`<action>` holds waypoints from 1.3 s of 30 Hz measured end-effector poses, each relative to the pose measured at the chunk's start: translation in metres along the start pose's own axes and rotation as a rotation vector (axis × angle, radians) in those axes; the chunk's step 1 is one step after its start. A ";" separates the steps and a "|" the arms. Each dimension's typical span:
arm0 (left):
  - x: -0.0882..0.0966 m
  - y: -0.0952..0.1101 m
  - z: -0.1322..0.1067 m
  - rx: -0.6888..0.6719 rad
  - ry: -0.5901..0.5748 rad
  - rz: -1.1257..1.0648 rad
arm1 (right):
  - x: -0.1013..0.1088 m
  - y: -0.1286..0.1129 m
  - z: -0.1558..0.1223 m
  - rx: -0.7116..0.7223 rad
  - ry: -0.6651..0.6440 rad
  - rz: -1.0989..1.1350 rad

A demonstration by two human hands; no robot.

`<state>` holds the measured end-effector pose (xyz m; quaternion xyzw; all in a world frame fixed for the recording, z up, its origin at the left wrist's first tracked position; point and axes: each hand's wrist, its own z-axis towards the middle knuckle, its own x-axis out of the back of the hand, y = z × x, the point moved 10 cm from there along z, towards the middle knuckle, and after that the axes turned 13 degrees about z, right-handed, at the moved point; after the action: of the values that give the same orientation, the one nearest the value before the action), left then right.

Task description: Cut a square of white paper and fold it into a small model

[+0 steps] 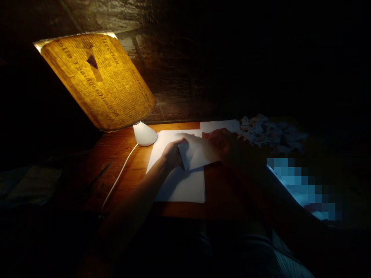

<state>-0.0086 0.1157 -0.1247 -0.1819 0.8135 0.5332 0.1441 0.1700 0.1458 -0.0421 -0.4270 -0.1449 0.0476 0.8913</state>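
Note:
Between my two hands a piece of white paper [198, 152] is held up, tilted above the tabletop. My left hand [173, 153] grips its left edge, with the thumb on top and the other fingers hidden. At the right side my right hand [222, 142] is closed on the same paper, its fingers bent and mostly in shadow. Beneath lies a stack of white sheets [179, 189], partly covered by the held piece and its shadow.
A lit lamp with a newspaper-print shade [98, 81] and white base [145, 135] leans at the left; its cord [120, 172] crosses the wooden table [101, 154]. Crumpled or folded paper pieces [269, 133] are heaped at the right, near another sheet [218, 126]. A pixelated bright screen [301, 189] glows nearby.

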 end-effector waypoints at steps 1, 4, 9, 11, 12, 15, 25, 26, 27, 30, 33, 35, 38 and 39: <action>-0.003 0.003 0.000 -0.029 -0.041 0.009 | -0.003 -0.002 0.000 0.009 -0.033 0.001; -0.015 0.010 -0.004 -0.083 -0.165 0.049 | -0.013 -0.003 -0.003 -0.011 -0.127 0.023; -0.013 0.013 -0.008 -0.117 -0.134 0.098 | -0.027 -0.006 -0.008 -0.061 -0.260 0.064; -0.009 0.011 -0.007 -0.116 -0.067 0.106 | -0.029 -0.012 -0.010 -0.057 -0.302 0.087; -0.007 0.010 -0.006 -0.114 -0.038 0.097 | -0.031 -0.016 -0.010 -0.054 -0.325 0.096; -0.008 0.011 -0.007 -0.131 -0.020 0.045 | -0.038 -0.024 -0.012 -0.043 -0.397 0.151; -0.017 0.018 -0.011 -0.224 -0.069 0.170 | -0.034 -0.001 -0.010 -0.126 -0.212 0.161; -0.018 0.018 -0.011 -0.226 -0.076 0.164 | -0.034 -0.004 -0.010 -0.085 -0.221 0.122; -0.018 0.017 -0.010 -0.224 -0.074 0.155 | -0.034 -0.008 -0.011 -0.041 -0.224 0.098; -0.010 0.017 -0.005 -0.228 -0.033 0.120 | -0.032 -0.017 -0.012 0.038 -0.210 0.109; -0.003 0.018 0.000 -0.243 -0.012 0.090 | -0.036 -0.018 -0.012 0.020 -0.261 0.144; -0.003 0.016 0.001 -0.222 -0.026 0.095 | -0.037 -0.016 -0.012 -0.027 -0.276 0.166; -0.007 0.014 -0.002 -0.213 -0.046 0.168 | -0.021 0.003 -0.008 -0.215 -0.122 0.204; -0.009 0.015 -0.004 -0.233 -0.039 0.207 | -0.013 0.012 -0.008 -0.287 -0.041 0.220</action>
<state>-0.0077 0.1185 -0.1073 -0.1023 0.7577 0.6393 0.0823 0.1607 0.1446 -0.0588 -0.5622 -0.1210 0.1324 0.8073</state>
